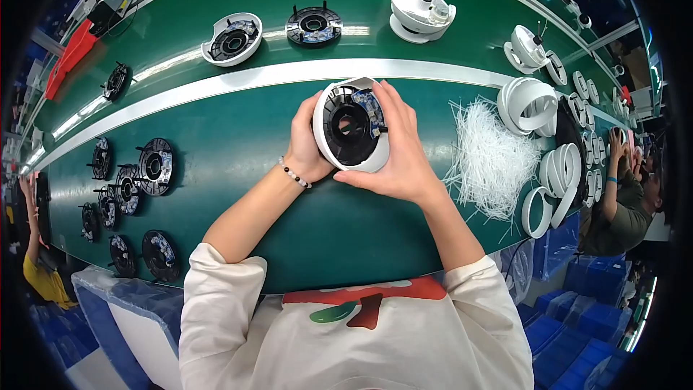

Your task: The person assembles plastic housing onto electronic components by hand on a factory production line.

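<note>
Both of my hands hold a white round housing (318, 146) above the green table. A black disc (338, 110) with a round central hole sits inside it, and a blue circuit board (369, 110) lies along the disc's right side. My left hand (307, 146) is closed around the housing's left side. My right hand (401, 150) wraps its right side, fingers over the upper rim and thumb along the lower rim. The housing's underside is hidden.
Several black discs with circuit boards (156, 166) lie left. Right are a pile of thin white strips (491, 159) and white rings (535, 213). Beyond a pale rail (289, 74), a green belt (173, 36) carries similar parts. A co-worker (613, 209) sits far right.
</note>
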A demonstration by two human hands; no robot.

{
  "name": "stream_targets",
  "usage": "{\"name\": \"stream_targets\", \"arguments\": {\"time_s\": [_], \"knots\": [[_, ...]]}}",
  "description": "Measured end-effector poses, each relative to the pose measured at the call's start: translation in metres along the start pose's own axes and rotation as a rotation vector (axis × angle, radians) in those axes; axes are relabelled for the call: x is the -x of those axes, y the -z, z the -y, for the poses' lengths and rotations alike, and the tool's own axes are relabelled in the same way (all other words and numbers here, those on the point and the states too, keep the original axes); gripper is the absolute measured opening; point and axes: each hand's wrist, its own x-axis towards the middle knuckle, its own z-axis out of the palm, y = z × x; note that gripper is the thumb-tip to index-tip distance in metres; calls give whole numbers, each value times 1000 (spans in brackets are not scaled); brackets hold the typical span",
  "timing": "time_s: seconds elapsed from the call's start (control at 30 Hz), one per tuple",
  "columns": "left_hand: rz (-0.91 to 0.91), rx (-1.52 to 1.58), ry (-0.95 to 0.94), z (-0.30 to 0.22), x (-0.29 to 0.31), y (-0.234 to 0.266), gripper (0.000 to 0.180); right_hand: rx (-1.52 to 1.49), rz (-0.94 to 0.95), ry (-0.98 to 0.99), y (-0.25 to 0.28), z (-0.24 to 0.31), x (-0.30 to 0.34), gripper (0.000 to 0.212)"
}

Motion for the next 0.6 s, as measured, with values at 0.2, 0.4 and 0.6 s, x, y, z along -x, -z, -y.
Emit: {"name": "stream_targets", "arguments": {"time_s": [0.2, 0.4, 0.6], "knots": [[127, 262, 79, -4, 6, -19, 81, 81, 3, -21, 15, 7, 0, 110], [124, 171, 113, -15, 9, -41, 81, 194, 75, -66, 38, 22, -4, 113], [166, 250, 145, -15, 8, -43, 74, 217, 204, 51, 59, 25, -11, 115]]}}
